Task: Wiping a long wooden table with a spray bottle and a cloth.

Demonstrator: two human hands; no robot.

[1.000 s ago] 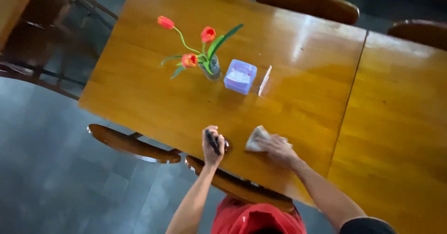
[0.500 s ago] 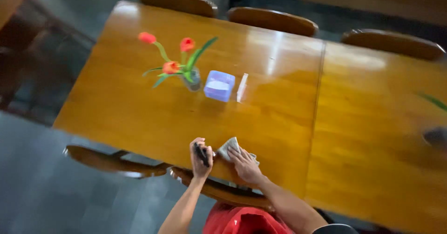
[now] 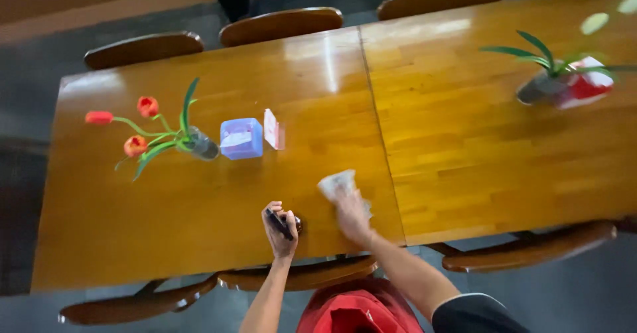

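Fingers of the right hand [image 3: 352,215] lay spread flat on a pale cloth [image 3: 337,184], pressing it to the wooden table [image 3: 199,200] near its front edge. Just beside it, the left hand [image 3: 280,225] was curled tight around a small dark object [image 3: 279,221]. Farther back stood a vase of red tulips [image 3: 199,144] and a blue box [image 3: 241,138].

I see a square lilac-blue tissue box [image 3: 241,138] mid-table, a small upright pink-and-white card [image 3: 272,129] just beside it, and a blurred red-and-white package [image 3: 587,86], perhaps, far right.
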